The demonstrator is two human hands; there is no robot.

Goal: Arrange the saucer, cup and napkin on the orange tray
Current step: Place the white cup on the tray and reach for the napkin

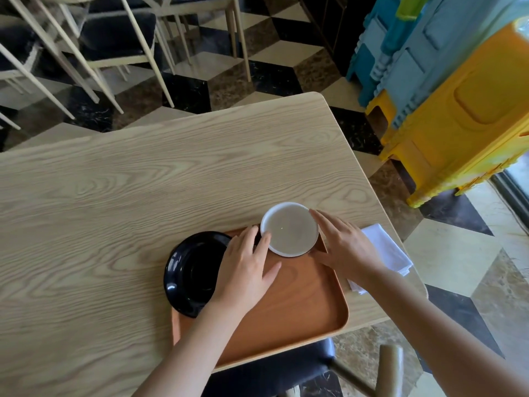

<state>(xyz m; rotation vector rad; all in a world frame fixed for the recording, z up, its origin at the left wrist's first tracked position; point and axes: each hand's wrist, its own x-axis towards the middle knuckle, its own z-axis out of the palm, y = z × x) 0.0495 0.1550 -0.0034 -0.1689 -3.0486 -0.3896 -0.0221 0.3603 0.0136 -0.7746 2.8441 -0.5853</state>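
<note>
An orange wooden tray (300, 305) lies at the near edge of the table. A black glossy saucer (191, 267) sits on the tray's left side and overhangs its left rim. A white cup (289, 229) with pale liquid is at the tray's far right corner. My left hand (246, 267) reaches over the saucer's right edge, its index finger against the cup's left side. My right hand (343, 242) curls around the cup's right side, thumb under its near edge. A folded white napkin (386, 247) lies on the table right of the tray, partly hidden by my right forearm.
The light wooden table (143, 181) stretches away to the left and far side. A dark chair seat (272, 373) is just below the tray. Stacked yellow and blue plastic stools (458, 96) stand at the right. Pale-legged chairs (86, 47) crowd the back left.
</note>
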